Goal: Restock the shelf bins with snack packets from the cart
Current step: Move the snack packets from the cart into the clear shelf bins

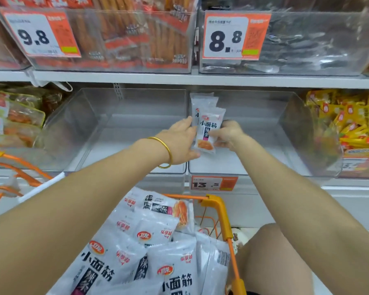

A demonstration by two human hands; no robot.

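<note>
A few small white packets (207, 124) stand upright over the clear bin (222, 170) on the middle shelf, held between both hands. The right hand (228, 135) grips them from the right with curled fingers. The left hand (179, 141), with a gold bangle (166, 152) on its wrist, presses straight fingers against their left edge. Just below the bin hangs a 13.5 price tag (213, 183). Nearer, a heap (158, 241) of like packs fills the orange cart (219, 207).
</note>
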